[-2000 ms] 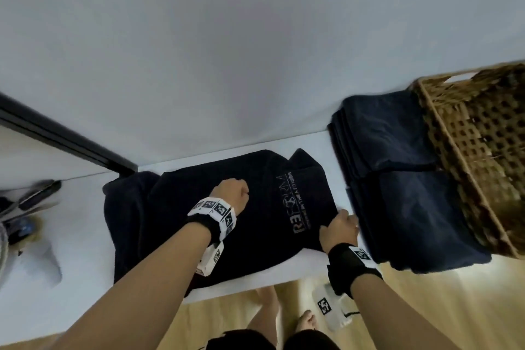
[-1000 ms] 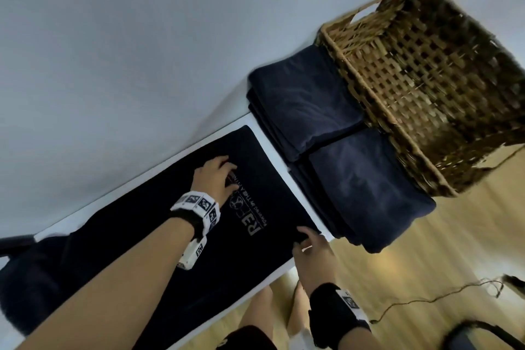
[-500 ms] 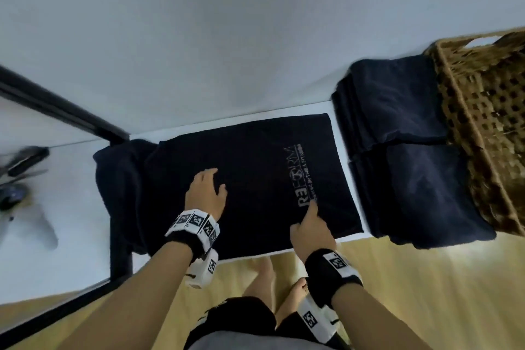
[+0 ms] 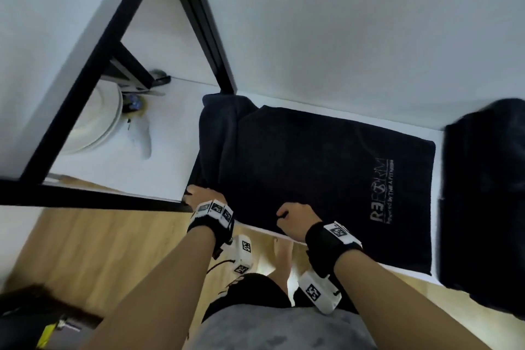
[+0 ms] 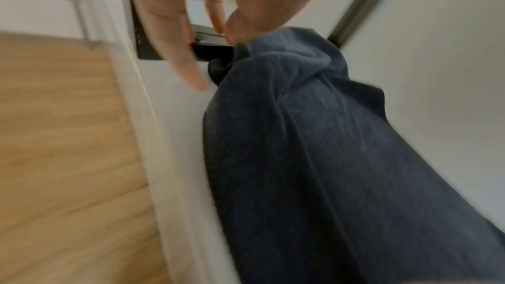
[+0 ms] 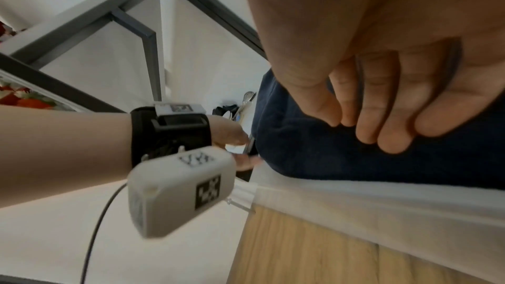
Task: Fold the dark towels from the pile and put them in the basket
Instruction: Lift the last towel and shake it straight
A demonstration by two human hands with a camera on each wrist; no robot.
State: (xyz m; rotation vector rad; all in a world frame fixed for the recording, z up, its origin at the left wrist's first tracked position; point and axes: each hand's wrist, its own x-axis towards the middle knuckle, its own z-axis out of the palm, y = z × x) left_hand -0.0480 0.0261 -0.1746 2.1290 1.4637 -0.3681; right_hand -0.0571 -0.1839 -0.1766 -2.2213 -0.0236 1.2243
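White desk (image 4: 284, 106) against pale wall, wood floor below, black frame (image 4: 199, 17) at left. Dark towel (image 4: 312, 167) spread flat on desk, grey logo toward right end, left end bunched. Pile of dark towels (image 4: 483, 193) just right of it. Left hand (image 4: 203, 196) pinching bunched near-left corner. Right hand (image 4: 295, 220) at near edge, fingers curled onto cloth; grip uncertain. Stacked white plates (image 4: 99, 125) far left.

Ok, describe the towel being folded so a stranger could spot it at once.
Start at the white shelf by the wall. The towel lies spread flat on it, between the black frame post and the folded dark stack. Unlike those, it shows pale printed lettering, and both hands are at its near edge.
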